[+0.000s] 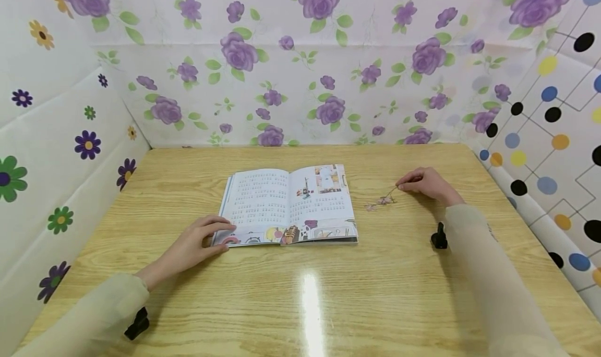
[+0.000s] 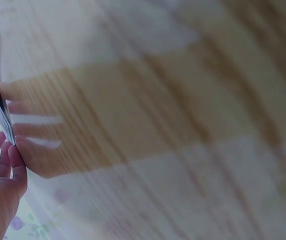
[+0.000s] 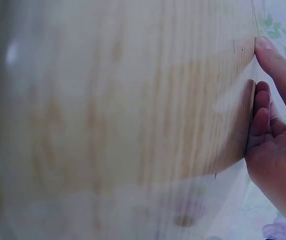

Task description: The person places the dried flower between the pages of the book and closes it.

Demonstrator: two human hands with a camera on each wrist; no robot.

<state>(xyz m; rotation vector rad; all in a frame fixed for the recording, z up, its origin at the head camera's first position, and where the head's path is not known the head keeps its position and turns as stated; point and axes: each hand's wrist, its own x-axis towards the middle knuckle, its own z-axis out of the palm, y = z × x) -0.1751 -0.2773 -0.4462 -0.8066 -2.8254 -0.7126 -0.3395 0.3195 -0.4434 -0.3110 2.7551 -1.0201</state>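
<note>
Rested the left hand [image 1: 193, 243] on the lower-left corner of the open illustrated book [image 1: 260, 205] with fingers loosely extended. Right of it, over the worktop [image 1: 375, 299], pinched the flower sprig [image 1: 384, 200] by its stem in the right hand's [image 1: 429, 185] fingertips. Had rose-patterned wall covering [image 1: 291, 96] beyond.

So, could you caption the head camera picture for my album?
At a wooden table, left fingers touch an open book while right fingers pinch a flower sprig by its stem.
</note>
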